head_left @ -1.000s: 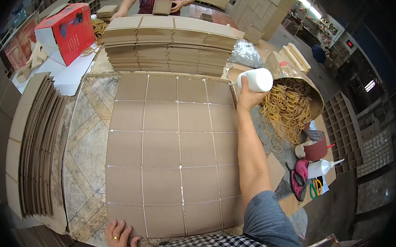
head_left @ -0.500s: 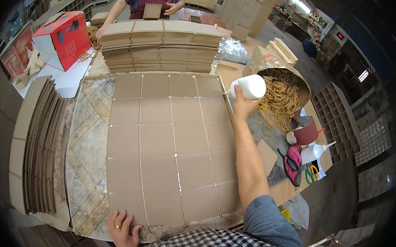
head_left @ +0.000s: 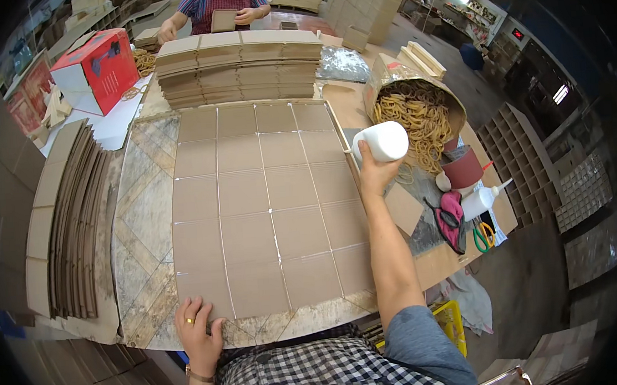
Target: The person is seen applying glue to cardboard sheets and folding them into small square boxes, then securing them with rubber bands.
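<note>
A brown cardboard panel, crossed by white glue lines and creases into a grid of rectangles, lies flat on the worn board in front of me. My right hand is wrapped round a white squeeze bottle, tipped over with its base toward me. The bottle's nozzle points left and meets the panel's right edge, where a thin strip runs; whether glue is flowing cannot be seen. At the panel's near left corner, my left hand rests with fingers spread, holding nothing and wearing a ring.
Cardboard stacks stand behind the panel and at left. To the right are a sack of rubber bands, a tape roll, another bottle and scissors. Beyond the stack, a co-worker holds a small cardboard tray.
My view has shifted a little. The bottle in my right hand has come nearer along the panel's right edge. My left hand stays at the corner. The co-worker's hand has moved off the stack's side.
</note>
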Tool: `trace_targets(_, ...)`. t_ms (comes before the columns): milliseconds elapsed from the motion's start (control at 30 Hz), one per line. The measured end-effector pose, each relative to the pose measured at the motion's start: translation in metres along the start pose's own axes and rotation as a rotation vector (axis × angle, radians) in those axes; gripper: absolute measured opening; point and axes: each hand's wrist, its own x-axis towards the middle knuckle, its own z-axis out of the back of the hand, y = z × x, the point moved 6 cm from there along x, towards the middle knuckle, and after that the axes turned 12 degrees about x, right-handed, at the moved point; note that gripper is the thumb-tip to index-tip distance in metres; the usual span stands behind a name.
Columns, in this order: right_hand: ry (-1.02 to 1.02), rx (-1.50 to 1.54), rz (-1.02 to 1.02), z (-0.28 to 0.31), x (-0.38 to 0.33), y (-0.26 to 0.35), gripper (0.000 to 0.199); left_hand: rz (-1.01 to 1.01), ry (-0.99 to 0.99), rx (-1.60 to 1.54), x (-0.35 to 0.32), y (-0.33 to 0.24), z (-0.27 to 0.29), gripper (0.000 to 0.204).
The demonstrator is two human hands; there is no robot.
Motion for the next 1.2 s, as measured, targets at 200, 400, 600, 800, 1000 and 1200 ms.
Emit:
trace_targets(200,-0.007,0.026,-0.015,0.037,-0.022,0.031,0.079,-0.013,-0.017,0.016,-0.003,0.0,0.002,0.03)
trace_targets(400,0.007,0.048,-0.049,0.075,-0.042,0.054,0.077,-0.04,-0.026,0.027,-0.004,-0.002,0.001,0.033)
trace_targets(600,0.031,-0.009,-0.065,0.111,-0.06,0.081,0.075,-0.051,-0.024,0.038,-0.007,-0.002,-0.001,0.032)
trace_targets(800,0.073,0.085,-0.141,0.142,-0.078,0.107,0.065,-0.057,-0.042,0.036,-0.009,0.001,-0.003,0.031)
trace_targets(1000,0.043,0.086,-0.176,0.178,-0.094,0.139,0.057,-0.064,-0.041,0.034,-0.008,0.0,-0.003,0.031)
trace_targets(1200,0.078,-0.043,-0.18,0.214,-0.111,0.164,0.051,-0.072,-0.055,0.044,-0.008,-0.003,-0.003,0.031)
